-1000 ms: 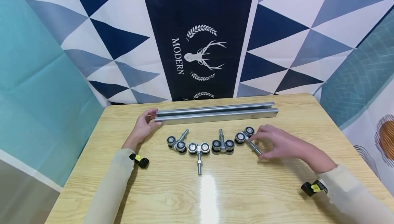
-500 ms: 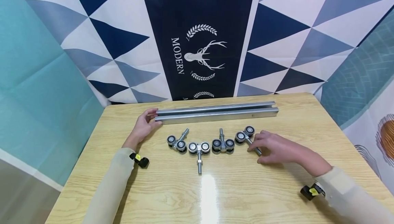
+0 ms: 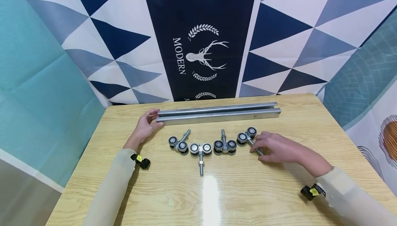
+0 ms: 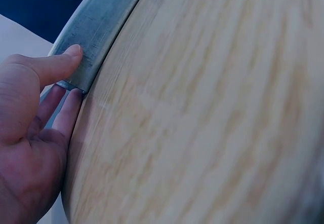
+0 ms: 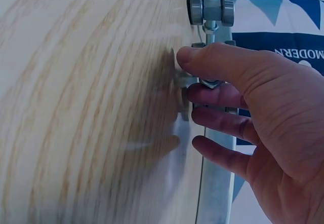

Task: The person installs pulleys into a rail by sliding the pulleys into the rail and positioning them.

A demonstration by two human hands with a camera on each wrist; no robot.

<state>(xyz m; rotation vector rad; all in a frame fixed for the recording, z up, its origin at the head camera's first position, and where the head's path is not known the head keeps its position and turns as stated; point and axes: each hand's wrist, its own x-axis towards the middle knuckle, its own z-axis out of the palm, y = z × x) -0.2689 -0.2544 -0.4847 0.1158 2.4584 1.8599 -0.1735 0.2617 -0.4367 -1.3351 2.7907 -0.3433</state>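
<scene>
On the pale wood-grain counter (image 3: 161, 198) lies a long silver metal channel rail (image 3: 217, 116), slotted lengthwise. My left hand (image 3: 145, 127) grips one end, fingers and thumb on opposite sides. My right hand's (image 3: 280, 148) fingers spread loosely around the rightmost of four black-wheeled steel roller trolleys (image 3: 247, 137), lying outside the channel.

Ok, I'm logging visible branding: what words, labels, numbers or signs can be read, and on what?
"MODERN": on the dark wall panel, sideways.
"N": same panel, top edge, cut off.
"ERN": same panel, left wrist view.
Letter at panel's foot: too small.
Yellow patches on wrist cameras: too small.
Numbers: none readable.
</scene>
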